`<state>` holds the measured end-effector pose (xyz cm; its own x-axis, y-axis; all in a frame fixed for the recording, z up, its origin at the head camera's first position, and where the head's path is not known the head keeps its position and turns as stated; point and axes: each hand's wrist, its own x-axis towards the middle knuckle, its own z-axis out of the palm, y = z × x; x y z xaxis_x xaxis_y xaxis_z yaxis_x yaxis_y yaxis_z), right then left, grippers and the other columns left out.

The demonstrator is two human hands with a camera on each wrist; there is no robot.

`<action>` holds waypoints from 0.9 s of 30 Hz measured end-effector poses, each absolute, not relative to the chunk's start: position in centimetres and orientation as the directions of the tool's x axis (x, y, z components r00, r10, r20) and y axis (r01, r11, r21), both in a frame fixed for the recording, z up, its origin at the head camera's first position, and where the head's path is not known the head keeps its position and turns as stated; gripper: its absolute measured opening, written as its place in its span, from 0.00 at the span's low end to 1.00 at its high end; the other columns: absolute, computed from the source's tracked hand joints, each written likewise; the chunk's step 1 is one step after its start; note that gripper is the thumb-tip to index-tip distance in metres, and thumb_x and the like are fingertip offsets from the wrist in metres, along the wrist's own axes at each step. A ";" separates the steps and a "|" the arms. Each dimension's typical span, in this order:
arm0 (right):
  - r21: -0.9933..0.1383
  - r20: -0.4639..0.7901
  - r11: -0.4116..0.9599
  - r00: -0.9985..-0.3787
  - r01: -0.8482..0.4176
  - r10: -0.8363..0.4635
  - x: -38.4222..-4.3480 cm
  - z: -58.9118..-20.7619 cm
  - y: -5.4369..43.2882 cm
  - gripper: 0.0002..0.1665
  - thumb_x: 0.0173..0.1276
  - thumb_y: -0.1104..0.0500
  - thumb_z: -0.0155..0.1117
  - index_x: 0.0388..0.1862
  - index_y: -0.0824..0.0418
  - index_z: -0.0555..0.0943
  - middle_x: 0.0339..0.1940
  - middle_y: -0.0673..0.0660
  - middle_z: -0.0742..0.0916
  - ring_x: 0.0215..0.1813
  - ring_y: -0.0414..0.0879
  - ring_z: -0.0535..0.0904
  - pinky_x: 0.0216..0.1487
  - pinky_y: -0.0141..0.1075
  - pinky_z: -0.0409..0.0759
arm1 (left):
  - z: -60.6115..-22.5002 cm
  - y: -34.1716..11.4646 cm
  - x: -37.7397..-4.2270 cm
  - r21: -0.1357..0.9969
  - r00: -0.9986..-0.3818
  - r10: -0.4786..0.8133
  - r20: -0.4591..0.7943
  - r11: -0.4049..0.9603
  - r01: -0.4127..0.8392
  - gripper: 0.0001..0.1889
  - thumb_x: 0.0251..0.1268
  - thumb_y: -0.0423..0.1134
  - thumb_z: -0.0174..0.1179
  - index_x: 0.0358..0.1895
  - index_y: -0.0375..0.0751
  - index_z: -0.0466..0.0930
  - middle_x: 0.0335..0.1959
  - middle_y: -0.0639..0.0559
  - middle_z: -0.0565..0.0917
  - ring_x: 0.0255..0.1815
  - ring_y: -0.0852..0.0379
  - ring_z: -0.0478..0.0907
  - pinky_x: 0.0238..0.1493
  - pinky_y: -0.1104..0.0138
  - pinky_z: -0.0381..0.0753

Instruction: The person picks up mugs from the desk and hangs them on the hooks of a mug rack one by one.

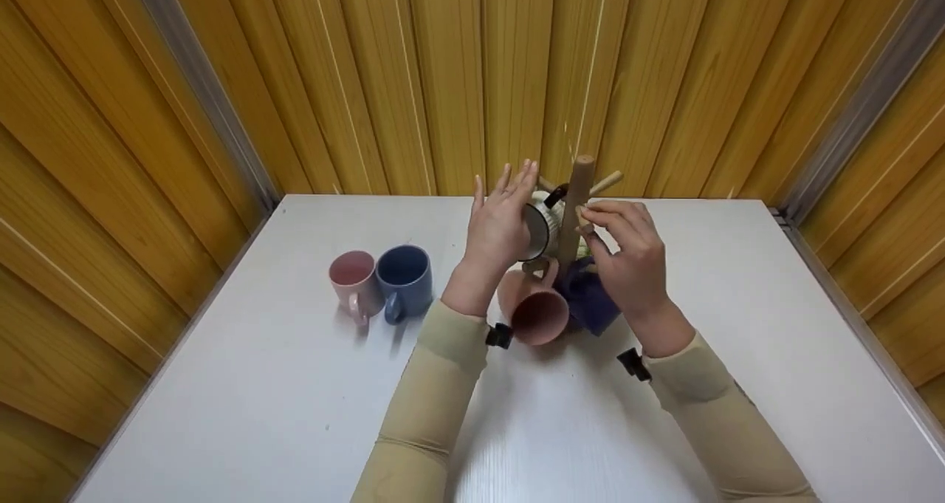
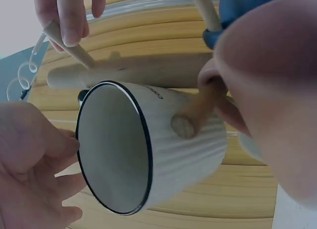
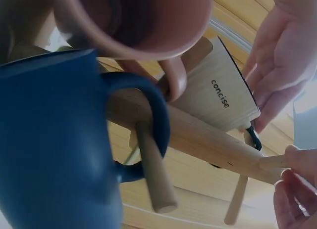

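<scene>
A wooden mug tree (image 1: 577, 207) stands near the back of the table. My right hand (image 1: 633, 255) pinches one of its upper pegs (image 2: 69, 46) between thumb and fingers. My left hand (image 1: 498, 230) has its fingers extended beside a white mug (image 2: 183, 135), fingertips right at the dark rim. This mug, lettered "concise" and with a dark handle (image 3: 254, 138), lies sideways against the post, its mouth toward my left palm. Lower on the tree hang a pink mug (image 1: 528, 307), mouth toward me, and a blue mug (image 3: 54, 145) with a peg through its handle.
Another pink mug (image 1: 353, 278) and another blue mug (image 1: 404, 281) stand upright side by side on the white table (image 1: 258, 414), left of the tree. Wood-look panels (image 1: 443, 82) rise behind the table's back edge. A bare peg (image 1: 607, 184) sticks out at the tree's back right.
</scene>
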<state>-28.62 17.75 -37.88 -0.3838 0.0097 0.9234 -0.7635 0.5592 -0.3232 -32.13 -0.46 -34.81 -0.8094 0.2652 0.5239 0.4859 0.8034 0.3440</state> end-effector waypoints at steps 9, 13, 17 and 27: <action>-0.307 0.923 0.403 -0.373 -0.862 -0.096 -29.8 -38.2 17.2 0.19 0.56 0.77 0.75 0.48 0.67 0.90 0.48 0.63 0.92 0.54 0.50 0.88 0.65 0.27 0.79 | -34.5 -1.6 -34.6 0.386 -0.804 0.367 0.468 0.733 0.560 0.33 0.72 0.21 0.46 0.78 0.45 0.65 0.77 0.53 0.70 0.81 0.50 0.63 0.85 0.41 0.42; -0.346 0.909 0.367 -0.405 -0.864 -0.096 -30.0 -38.3 17.2 0.19 0.57 0.78 0.74 0.47 0.66 0.90 0.47 0.63 0.92 0.57 0.39 0.87 0.64 0.27 0.80 | -34.7 -1.8 -34.8 0.401 -0.794 0.373 0.480 0.712 0.576 0.32 0.73 0.21 0.46 0.78 0.44 0.65 0.77 0.52 0.70 0.81 0.51 0.64 0.85 0.41 0.42; -0.369 0.901 0.351 -0.424 -0.861 -0.091 -30.0 -38.2 17.3 0.19 0.57 0.79 0.73 0.47 0.66 0.90 0.46 0.63 0.92 0.57 0.33 0.85 0.62 0.27 0.81 | -34.8 -2.0 -34.8 0.416 -0.790 0.375 0.486 0.696 0.586 0.32 0.74 0.22 0.48 0.79 0.45 0.64 0.77 0.52 0.70 0.81 0.52 0.64 0.85 0.43 0.42; -0.409 0.882 0.356 -0.464 -0.840 -0.081 -29.8 -37.8 17.4 0.18 0.58 0.78 0.73 0.46 0.65 0.90 0.45 0.61 0.93 0.56 0.33 0.85 0.62 0.27 0.81 | -36.5 -4.5 -32.0 0.591 -0.776 0.176 0.605 0.554 0.586 0.25 0.78 0.29 0.52 0.75 0.32 0.67 0.74 0.37 0.73 0.78 0.44 0.68 0.81 0.53 0.62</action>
<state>-29.78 17.42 -37.81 -0.4642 -0.0811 0.8820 -0.8400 0.3562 -0.4094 -31.97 -4.48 -36.50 -0.7763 0.1759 0.6053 0.5862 0.5544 0.5908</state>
